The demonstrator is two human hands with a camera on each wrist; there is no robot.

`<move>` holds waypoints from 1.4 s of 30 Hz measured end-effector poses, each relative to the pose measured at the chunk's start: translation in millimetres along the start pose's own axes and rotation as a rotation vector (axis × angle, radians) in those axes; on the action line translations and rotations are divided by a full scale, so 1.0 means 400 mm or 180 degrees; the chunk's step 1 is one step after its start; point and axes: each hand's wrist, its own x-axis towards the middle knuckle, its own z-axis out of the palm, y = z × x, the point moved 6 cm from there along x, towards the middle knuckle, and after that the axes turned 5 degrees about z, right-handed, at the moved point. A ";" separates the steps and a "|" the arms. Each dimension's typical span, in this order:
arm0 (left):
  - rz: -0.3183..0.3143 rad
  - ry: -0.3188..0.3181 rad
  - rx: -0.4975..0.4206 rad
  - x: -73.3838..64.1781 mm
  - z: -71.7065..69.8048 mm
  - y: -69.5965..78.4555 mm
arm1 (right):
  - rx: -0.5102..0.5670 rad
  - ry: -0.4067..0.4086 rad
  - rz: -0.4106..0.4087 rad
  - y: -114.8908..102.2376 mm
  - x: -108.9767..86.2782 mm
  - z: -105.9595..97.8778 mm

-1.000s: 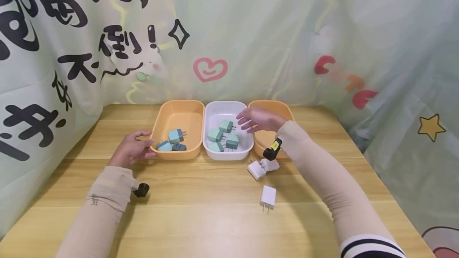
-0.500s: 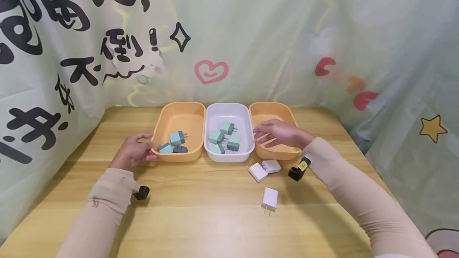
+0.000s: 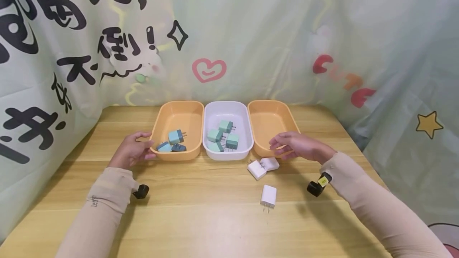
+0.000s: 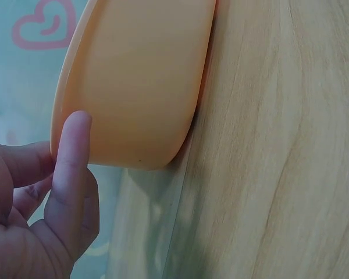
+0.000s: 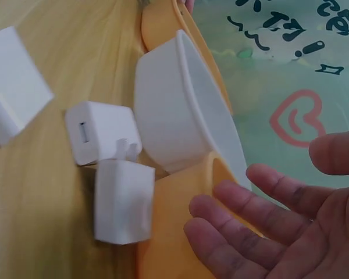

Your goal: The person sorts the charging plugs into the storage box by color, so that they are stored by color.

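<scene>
My left hand (image 3: 132,149) pinches the near left corner of the left orange tray (image 3: 183,108). In the left wrist view, a finger (image 4: 74,145) lies along that tray's outer wall (image 4: 145,87) and another reaches the rim. My right hand (image 3: 297,145) is over the front of the right orange tray (image 3: 269,110), fingers spread and holding nothing. Just below it on the table lie two white charger plugs (image 3: 256,169) close together; a third white charger plug (image 3: 268,196) lies nearer me, prongs toward me.
Between the orange trays stands a white tray (image 3: 226,106) with several green charger plugs (image 3: 232,141). Blue charger plugs (image 3: 175,136) lie in the left orange tray. Behind the wooden table (image 3: 201,218) hangs a printed cloth (image 3: 251,31).
My right hand has moved right and toward me, from over the white tray's right side to the front of the right orange tray. The left hand has stayed at its tray.
</scene>
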 end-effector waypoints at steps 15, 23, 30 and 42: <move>0.0005 0.0045 -0.0110 0.001 -0.002 -0.005 | 0.0107 -0.0149 0.0036 0.056 -0.018 0.031; -0.0003 0.0034 -0.0234 0.001 -0.005 -0.012 | 0.0095 -0.0139 0.0113 0.082 -0.008 0.045; 0.0018 -0.0010 -0.0451 0.002 0.002 -0.015 | 0.0075 -0.0138 0.0192 0.093 -0.008 0.054; -0.0025 0.0001 -0.0598 -0.003 0.003 -0.013 | -0.0026 -0.0140 0.0211 0.092 -0.009 0.059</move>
